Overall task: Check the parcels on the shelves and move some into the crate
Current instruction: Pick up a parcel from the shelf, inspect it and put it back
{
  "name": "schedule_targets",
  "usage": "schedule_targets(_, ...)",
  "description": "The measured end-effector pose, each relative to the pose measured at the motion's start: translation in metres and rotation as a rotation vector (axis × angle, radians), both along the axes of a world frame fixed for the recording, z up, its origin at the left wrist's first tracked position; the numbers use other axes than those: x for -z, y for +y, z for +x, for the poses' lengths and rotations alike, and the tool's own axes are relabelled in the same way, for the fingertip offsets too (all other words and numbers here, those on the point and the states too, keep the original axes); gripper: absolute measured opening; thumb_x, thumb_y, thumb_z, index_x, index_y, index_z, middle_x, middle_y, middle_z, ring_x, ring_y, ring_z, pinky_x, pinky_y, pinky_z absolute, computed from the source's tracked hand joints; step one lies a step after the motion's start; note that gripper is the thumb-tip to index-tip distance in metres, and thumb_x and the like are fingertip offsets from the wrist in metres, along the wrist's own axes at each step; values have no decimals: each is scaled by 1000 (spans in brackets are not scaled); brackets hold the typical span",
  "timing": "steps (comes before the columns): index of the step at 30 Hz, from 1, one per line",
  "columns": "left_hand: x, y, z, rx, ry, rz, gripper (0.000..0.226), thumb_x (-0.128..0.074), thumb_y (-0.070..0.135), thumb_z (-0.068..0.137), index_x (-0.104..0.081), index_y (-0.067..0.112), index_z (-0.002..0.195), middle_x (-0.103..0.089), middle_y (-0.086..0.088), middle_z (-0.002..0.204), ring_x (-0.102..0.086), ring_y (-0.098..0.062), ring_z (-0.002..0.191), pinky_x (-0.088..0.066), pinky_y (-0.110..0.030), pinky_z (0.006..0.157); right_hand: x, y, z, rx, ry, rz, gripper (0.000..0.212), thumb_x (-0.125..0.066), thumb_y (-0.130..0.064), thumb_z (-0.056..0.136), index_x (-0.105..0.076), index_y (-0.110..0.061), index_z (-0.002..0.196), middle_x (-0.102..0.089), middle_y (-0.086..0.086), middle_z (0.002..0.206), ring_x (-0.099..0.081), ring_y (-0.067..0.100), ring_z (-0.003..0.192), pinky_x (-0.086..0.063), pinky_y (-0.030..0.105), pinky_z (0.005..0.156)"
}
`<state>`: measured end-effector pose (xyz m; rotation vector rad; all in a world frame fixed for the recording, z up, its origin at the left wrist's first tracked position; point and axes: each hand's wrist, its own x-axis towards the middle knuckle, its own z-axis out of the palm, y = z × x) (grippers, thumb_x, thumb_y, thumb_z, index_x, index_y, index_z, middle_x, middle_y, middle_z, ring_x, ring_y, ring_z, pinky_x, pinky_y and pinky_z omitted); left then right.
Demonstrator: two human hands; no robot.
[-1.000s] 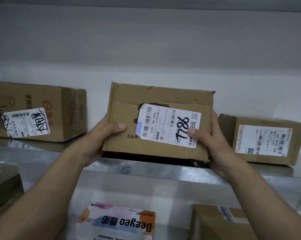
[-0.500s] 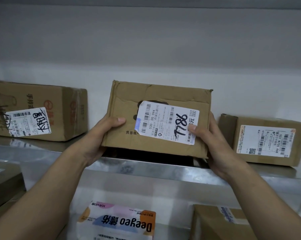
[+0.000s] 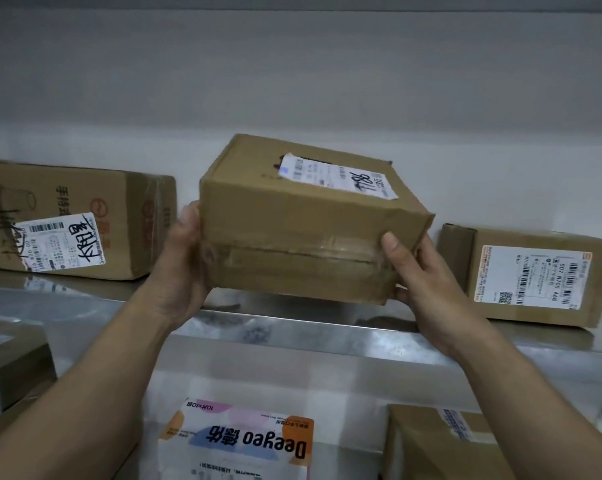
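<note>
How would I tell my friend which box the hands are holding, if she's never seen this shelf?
Find the shiny metal shelf across the middle, with three brown boxes along it. You want the middle box, held between the left hand and the right hand. The left box and right box show labels in front; this one is tilted so its white label faces up.

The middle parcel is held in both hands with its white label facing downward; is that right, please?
Not quite: the white label sits on top of the middle parcel, facing upward, as the head view shows. The left hand and right hand do hold it.
</note>
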<state>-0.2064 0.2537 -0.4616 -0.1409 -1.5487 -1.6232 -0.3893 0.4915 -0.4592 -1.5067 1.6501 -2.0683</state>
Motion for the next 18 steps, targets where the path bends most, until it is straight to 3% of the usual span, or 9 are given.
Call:
schedule_targets(2, 1, -2, -2, -59, -60, -77, 125, -87, 83, 50, -47, 22, 151, -60, -10, 149, -60, -29, 135, -58, -47, 100, -2, -1, 3, -4, -38, -9, 58, -61, -64, 82, -56, -48, 138, -73, -21, 129, -70, 5, 121, -61, 31, 93)
schedule_targets(4, 3, -4, -5, -92, -98, -112, 130, -95, 72, 47, -41, 20, 153, -64, -10, 143, -65, -26, 128, -59, -41, 94, -1, -1, 5, 3, -31, 11, 57, -62, -64, 83, -58, -48, 137, -73, -19, 127, -72, 5, 116, -62, 30, 87)
schedule_targets(6, 6, -5, -6, -104, -137, -93, 115, -96, 60, 50, -47, 26, 148, -73, 1, 128, -72, -17, 114, -61, -30, 79, 0, 0, 6, 18, -13, 27, 56, -70, -59, 78, -62, -48, 133, -74, -20, 121, -73, 2, 108, -62, 23, 78)
schedule_targets(8, 7, -4, -7, -77, -163, -59, 91, -86, 52, 58, -52, 33, 140, -77, 9, 113, -75, -12, 101, -61, -27, 66, 1, 1, 7, 39, 0, 40, 60, -75, -57, 74, -62, -48, 132, -74, -21, 118, -73, 0, 103, -60, 18, 75)
schedule_targets(10, 6, -2, -7, -57, -176, -45, 85, -80, 53, 60, -53, 33, 137, -77, 11, 105, -76, -8, 92, -59, -25, 60, 1, 0, 7, 48, -1, 41, 56, -76, -55, 78, -63, -48, 132, -74, -21, 117, -73, -1, 103, -59, 17, 75)
schedule_targets(13, 5, 1, -7, -54, -201, -30, 87, -80, 55, 59, -53, 34, 139, -77, 11, 103, -77, -7, 88, -58, -24, 58, 2, -1, 5, 54, -20, 43, 40, -75, -44, 90, -66, -48, 129, -75, -21, 117, -73, -1, 105, -58, 15, 76)
schedule_targets(18, 5, -1, -7, -76, -244, -40, 90, -81, 57, 59, -54, 34, 142, -76, 5, 114, -76, -12, 96, -60, -31, 64, 2, -4, 4, 88, -45, 67, 31, -75, -43, 92, -69, -48, 122, -75, -18, 117, -73, -1, 103, -56, 19, 81)
